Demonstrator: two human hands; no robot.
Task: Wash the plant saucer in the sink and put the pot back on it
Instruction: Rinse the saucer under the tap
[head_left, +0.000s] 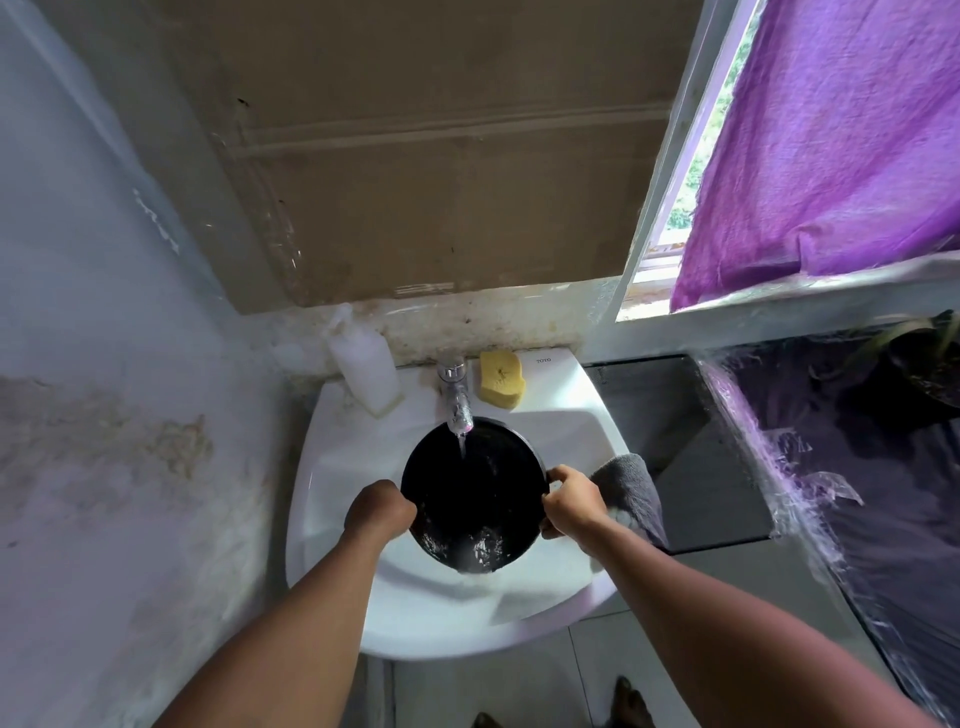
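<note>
One mark can be read from here: the brand "TOTO", in small dark capitals on the white sink (563, 387), at its back right corner just right of the yellow sponge (501, 378). The white pump bottle (363, 364) at the back left of the sink carries no lettering that I can make out. The brown cardboard (415, 156) on the wall shows no legible print.

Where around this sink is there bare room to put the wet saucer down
The back ledge is crowded: soap bottle, tap, yellow sponge. The sink's right rim holds a grey towel. The left rim, beside the left hand, is bare but narrow. The grey counter right of the sink is clear.
</note>
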